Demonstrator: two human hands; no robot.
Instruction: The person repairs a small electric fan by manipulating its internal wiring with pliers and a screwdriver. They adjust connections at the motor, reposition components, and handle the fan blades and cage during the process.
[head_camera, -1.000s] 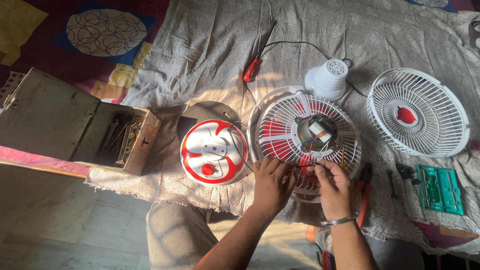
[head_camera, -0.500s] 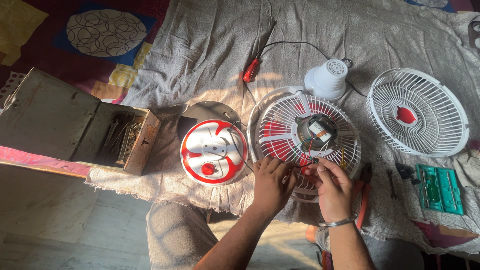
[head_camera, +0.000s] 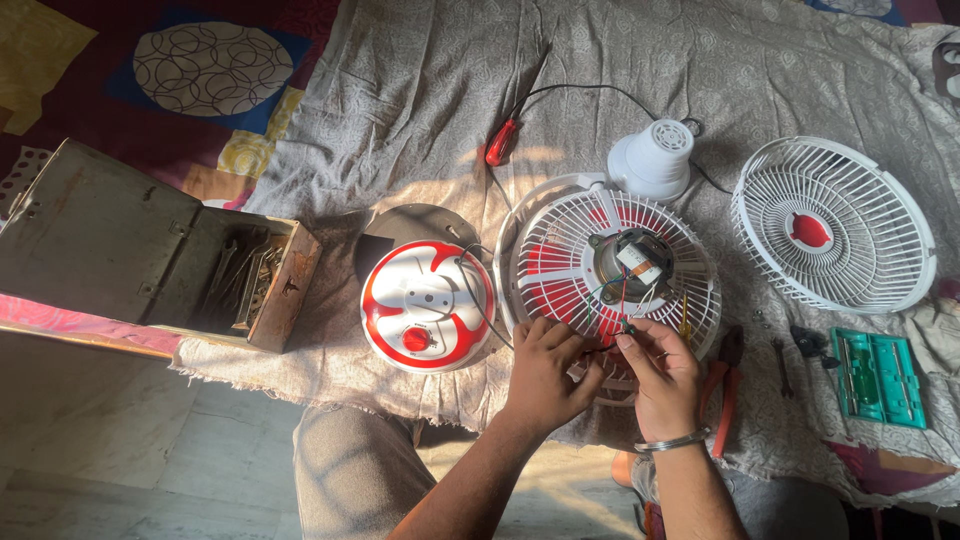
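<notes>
A white fan guard with red blades behind it (head_camera: 560, 262) lies flat on a grey cloth, its bare motor (head_camera: 635, 262) in the middle. Thin coloured wires (head_camera: 623, 300) run from the motor down to my hands. My left hand (head_camera: 545, 372) rests on the guard's near rim, fingers pinched on the wires. My right hand (head_camera: 660, 372), with a metal bangle at the wrist, pinches the same wires just beside it. A red and white round fan base (head_camera: 425, 305) sits left of my left hand.
A white motor cover (head_camera: 652, 158), a red-handled screwdriver (head_camera: 502, 142) and a second white grille (head_camera: 830, 225) lie further back. Red pliers (head_camera: 725, 385) and a green tool case (head_camera: 878, 375) lie right. An open metal toolbox (head_camera: 150, 262) stands left. My knee (head_camera: 350, 470) is below.
Both hands have stayed at the near rim of the guard. My right hand's fingers have shifted slightly inward onto the wires, closer to the left hand.
</notes>
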